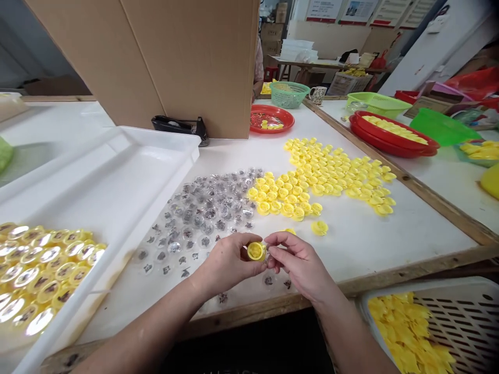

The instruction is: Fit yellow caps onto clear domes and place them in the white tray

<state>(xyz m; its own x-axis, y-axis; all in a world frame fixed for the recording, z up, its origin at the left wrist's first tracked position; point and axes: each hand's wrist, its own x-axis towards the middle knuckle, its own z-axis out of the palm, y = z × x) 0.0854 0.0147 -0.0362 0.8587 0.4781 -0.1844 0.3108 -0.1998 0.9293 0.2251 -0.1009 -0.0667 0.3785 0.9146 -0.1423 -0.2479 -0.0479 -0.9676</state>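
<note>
My left hand (230, 259) pinches a small round yellow plastic cup (255, 251) between thumb and fingers, its hollow side facing me. Close beside it, my right hand (294, 259) has thumb and forefinger pressed together at the cup's right edge. Something small and clear seems to be in that pinch, but I cannot make it out. Left of and beneath my hands lie many clear round discs (205, 241) with dark printed figures. Beyond my right hand, a single yellow piece (319, 227) rests apart from a spread of similar yellow pieces (323, 171).
A white tray (156, 150) at left holds rows of yellow pieces with shiny printed faces (49, 291). A cardboard sheet (195, 67) stands behind a black tape dispenser (181, 126). Red plates (286, 128) and a green basket (289, 93) sit farther back. A crate (460, 311) stands lower right.
</note>
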